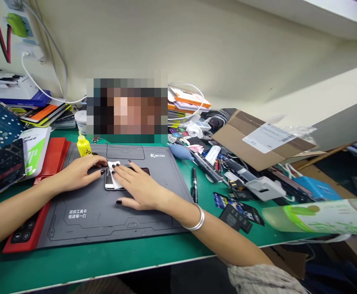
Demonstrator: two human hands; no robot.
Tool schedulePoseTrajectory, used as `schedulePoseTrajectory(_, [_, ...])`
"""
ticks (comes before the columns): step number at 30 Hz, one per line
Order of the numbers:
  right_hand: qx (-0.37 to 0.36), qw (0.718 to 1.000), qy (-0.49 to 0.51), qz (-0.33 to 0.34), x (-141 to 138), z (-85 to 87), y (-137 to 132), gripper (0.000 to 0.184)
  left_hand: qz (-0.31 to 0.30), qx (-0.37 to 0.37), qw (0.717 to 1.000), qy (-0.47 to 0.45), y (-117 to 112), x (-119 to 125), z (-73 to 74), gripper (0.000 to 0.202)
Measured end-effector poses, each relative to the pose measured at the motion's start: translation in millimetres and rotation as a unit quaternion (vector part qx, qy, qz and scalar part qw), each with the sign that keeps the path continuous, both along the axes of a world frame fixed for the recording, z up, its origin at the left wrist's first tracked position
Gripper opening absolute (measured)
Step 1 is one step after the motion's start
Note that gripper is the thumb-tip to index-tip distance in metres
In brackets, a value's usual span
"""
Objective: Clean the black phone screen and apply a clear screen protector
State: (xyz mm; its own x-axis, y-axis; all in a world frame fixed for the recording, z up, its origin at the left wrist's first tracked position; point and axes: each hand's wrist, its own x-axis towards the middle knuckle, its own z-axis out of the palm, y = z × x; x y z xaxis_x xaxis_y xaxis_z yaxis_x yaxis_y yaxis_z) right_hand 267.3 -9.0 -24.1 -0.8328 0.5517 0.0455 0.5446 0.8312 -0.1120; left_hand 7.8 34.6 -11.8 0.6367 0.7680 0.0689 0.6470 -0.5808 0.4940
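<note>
Right hand [141,188] spread flat, fingertips on a white wipe [117,185] over a smartphone [146,170], lying crosswise on the grey WKTOO mat [105,216]. Left hand [83,169] loosely bent at the smartphone's left end, thumb parted from fingers; hard to tell whether touching. Possible trouble from here: fine scratches across the smartphone, caused by grit caught under the wipe; a skid over the mat, caused by a sideways push without firm bracing; perhaps a crack from pressing too hard. Also a toppled yellow dropper bottle [83,145], just beyond the smartphone to the left, from one careless knuckle.
</note>
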Motion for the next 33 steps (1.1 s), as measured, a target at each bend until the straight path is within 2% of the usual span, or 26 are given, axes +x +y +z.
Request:
schedulePoseTrajectory(4, [-0.014,0.996,0.018,0.081,-4.2,-0.1,-6.6,0.07,-0.001,0.0,1.0,-0.005,-0.2,0.1,-0.3,0.041])
schedulePoseTrajectory(6, [-0.009,0.997,0.019,0.067,-4.9,-0.7,-5.9,0.068,0.0,0.002,1.0,-0.005,-0.2,0.2,-0.4,0.041])
schedulePoseTrajectory(10, [0.002,1.0,0.01,0.0,-2.4,-0.9,-1.2,0.068,0.001,0.005,1.0,-0.001,0.3,0.6,0.2,0.042])
schedulePoseTrajectory(15, [-0.014,0.997,0.014,0.072,-3.3,-0.2,-3.3,0.072,0.0,-0.005,1.0,-0.003,0.9,1.4,1.6,0.042])
schedulePoseTrajectory(20, [-0.004,1.0,0.02,0.011,-2.2,-1.7,-1.1,0.072,0.004,-0.001,1.0,0.004,1.4,0.5,0.8,0.043])
schedulePoseTrajectory(25, [-0.01,0.995,0.025,0.095,-2.8,-1.4,-2.9,0.074,0.003,-0.001,1.0,-0.002,1.6,0.5,0.4,0.042])
schedulePoseTrajectory(27, [-0.003,0.997,0.021,0.075,-3.2,-0.9,-2.3,0.071,0.003,0.0,1.0,0.0,1.5,0.6,0.6,0.042])
schedulePoseTrajectory(30, [0.007,1.0,0.018,0.012,-1.7,-0.3,0.3,0.071,0.004,-0.001,1.0,0.004,1.2,0.7,1.1,0.043])
schedulePoseTrajectory(33, [-0.004,0.999,0.02,0.047,-0.7,-0.3,0.0,0.077,0.006,-0.005,1.0,-0.001,1.0,1.0,1.6,0.044])
